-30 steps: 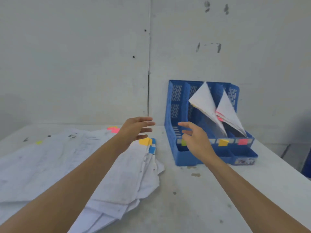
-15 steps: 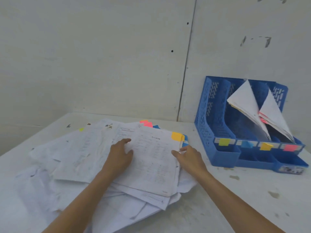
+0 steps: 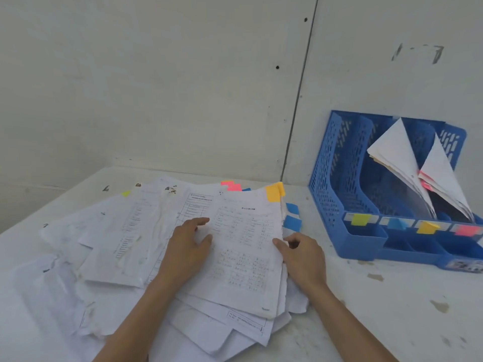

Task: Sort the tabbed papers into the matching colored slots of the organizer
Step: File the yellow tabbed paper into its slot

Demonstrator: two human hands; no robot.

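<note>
Organizer (image 3: 339,178), right of frame: blue throughout, walls pierced in a regular slot pattern. Four markers are noted along its front rail, left to right: yellow-green label (image 3: 361,220), blue label (image 3: 397,223), orange label (image 3: 427,227), pink label (image 3: 466,230). Filed sheets (image 3: 392,152): white, with a red-pink tab (image 3: 426,184) showing.

Pile (image 3: 117,244), centre and lower left: white, printed in black text and ruled tables. Top sheet (image 3: 245,257): orange tab (image 3: 274,193) at its upper right corner. Pink tabs (image 3: 231,185), blue tabs (image 3: 292,215) and a yellow-green tab (image 3: 126,193) are recorded at the pile's edges.

Table (image 3: 379,322): white, marked with brownish stains. Wall (image 3: 183,87): off-white, with dark scuffs (image 3: 418,53) at upper right.
</note>
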